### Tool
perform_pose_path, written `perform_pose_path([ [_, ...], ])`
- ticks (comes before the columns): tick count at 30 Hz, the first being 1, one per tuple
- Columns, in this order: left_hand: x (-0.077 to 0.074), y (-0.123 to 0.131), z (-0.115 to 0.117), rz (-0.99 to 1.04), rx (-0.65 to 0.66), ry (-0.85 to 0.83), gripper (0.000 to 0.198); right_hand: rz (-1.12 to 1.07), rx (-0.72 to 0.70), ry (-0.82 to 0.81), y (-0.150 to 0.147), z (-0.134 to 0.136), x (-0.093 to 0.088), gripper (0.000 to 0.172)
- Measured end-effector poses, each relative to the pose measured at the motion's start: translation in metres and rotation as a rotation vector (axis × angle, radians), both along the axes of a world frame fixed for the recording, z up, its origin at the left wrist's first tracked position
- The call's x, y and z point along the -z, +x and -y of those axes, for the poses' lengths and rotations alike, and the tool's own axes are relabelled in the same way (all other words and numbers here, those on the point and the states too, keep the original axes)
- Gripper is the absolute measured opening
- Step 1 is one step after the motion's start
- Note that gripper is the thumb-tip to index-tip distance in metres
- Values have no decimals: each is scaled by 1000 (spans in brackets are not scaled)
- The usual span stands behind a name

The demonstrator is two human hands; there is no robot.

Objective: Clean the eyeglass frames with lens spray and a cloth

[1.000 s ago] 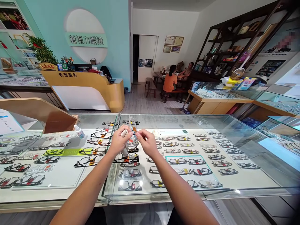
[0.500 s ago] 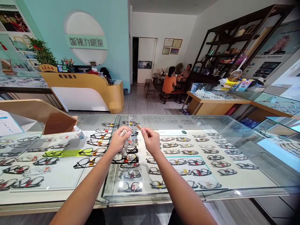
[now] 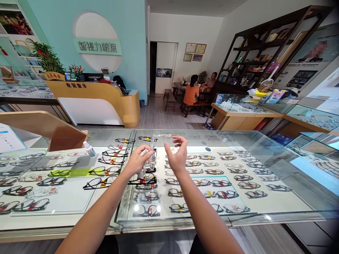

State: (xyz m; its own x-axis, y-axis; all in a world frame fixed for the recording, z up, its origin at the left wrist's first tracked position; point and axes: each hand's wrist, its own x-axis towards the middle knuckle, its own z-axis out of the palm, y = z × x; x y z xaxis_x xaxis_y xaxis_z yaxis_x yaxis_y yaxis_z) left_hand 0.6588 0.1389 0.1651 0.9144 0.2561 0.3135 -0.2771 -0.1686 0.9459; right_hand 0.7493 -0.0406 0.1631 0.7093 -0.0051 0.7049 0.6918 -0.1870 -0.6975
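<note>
My left hand (image 3: 140, 159) is closed round a pair of clear-framed glasses (image 3: 153, 155) and a crumpled whitish cloth (image 3: 142, 174). The glasses are held on edge above the counter, one temple pointing right. My right hand (image 3: 178, 154) is open at the right of the glasses, its thumb apart from its curled fingers. The temple's tip reaches those fingers; whether they touch cannot be made out. Beneath both hands, rows of glasses (image 3: 147, 197) with coloured tags lie in the glass display case (image 3: 267, 218).
A small white spray bottle (image 3: 89, 149) stands on the glass at the left, beside a brown wooden stand (image 3: 66, 135). Beyond the case are a curved yellow counter (image 3: 131, 109) and a person in orange (image 3: 191, 94) seated at a table with another person.
My right hand has opened from a pinch and shifted slightly right. The glasses have turned and moved a little right, their temple now pointing right. My left hand has followed slightly.
</note>
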Motion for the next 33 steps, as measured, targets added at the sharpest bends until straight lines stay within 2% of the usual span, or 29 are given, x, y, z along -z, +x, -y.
perform_pose_path([
  [5,-2,-2,7,-52,46,-33,38,132,-69,-138,-5,-6,6,57],
  [8,-1,-2,7,-52,33,-36,39,141,-70,-163,-6,-7,7,56],
  [12,0,-2,4,-31,-29,-66,38,203,-62,-187,-4,-6,5,49],
  [16,-1,-2,-2,-19,-124,-63,35,245,-57,-230,-2,-5,5,61],
  [19,-5,-2,-7,17,-189,-45,33,214,-65,-275,-1,-4,7,66],
  [26,-11,-3,-14,59,-281,-67,31,115,-120,-475,-4,-4,9,64],
  [29,-8,-2,-12,52,-245,-17,29,104,-180,-554,-9,-5,6,66],
  [33,-5,-2,-5,106,-158,83,28,90,-389,-457,-19,-7,-1,45],
])
